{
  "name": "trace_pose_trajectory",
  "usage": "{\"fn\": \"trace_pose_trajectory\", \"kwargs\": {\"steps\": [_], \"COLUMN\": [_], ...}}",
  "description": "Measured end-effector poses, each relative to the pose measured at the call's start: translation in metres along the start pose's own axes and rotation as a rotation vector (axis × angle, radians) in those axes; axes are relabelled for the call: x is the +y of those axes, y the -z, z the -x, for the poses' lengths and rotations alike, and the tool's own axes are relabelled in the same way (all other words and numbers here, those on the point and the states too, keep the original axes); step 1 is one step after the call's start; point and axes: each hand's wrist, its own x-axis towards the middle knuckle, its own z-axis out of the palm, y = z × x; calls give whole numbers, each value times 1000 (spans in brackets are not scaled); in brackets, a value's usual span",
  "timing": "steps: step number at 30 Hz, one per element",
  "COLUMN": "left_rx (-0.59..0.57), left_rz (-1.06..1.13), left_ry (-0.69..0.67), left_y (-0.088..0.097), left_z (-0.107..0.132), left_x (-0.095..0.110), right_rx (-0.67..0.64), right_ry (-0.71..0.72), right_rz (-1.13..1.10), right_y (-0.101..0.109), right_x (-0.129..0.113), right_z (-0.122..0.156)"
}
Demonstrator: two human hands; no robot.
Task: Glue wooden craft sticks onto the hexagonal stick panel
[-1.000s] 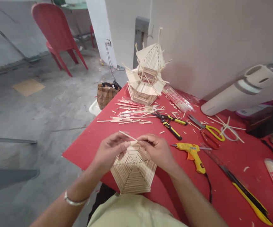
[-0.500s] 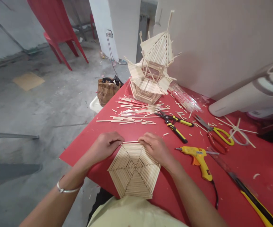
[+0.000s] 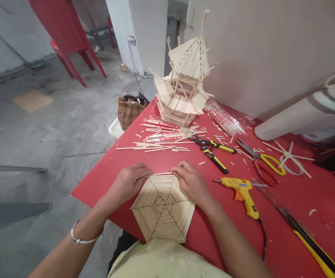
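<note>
A flat hexagonal panel of glued wooden sticks (image 3: 163, 210) lies at the near edge of the red table (image 3: 271, 231). My left hand (image 3: 131, 179) and my right hand (image 3: 189, 181) rest on the panel's far corners with fingers curled. Between them they press a thin wooden stick (image 3: 161, 174) against the panel's far edge. A tiered pagoda model of sticks (image 3: 184, 87) stands at the table's far side.
Loose sticks (image 3: 158, 141) lie beyond my hands. Black-yellow pliers (image 3: 212, 148), yellow-handled scissors (image 3: 261, 160), a yellow glue gun (image 3: 242, 189) and a yellow-black cutter (image 3: 309, 239) lie to the right. A white appliance (image 3: 306, 112) leans on the wall. A checkered bag (image 3: 129, 112) and red chair (image 3: 65, 42) stand on the floor.
The panel was tilted up with a stick held slanted above it; it now lies flat with the stick pressed along its far edge. The camera moved slightly.
</note>
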Motion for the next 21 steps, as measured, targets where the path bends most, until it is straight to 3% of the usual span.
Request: {"fn": "trace_pose_trajectory", "kwargs": {"steps": [5, 21], "left_rx": [51, 68], "left_rz": [-47, -108], "left_ry": [-41, -31], "left_y": [-2, -7], "left_z": [3, 7], "left_x": [0, -2], "right_rx": [32, 50], "right_ry": [-7, -14], "right_rz": [-19, -201], "right_y": [-4, 6], "right_x": [2, 2], "right_z": [2, 7]}}
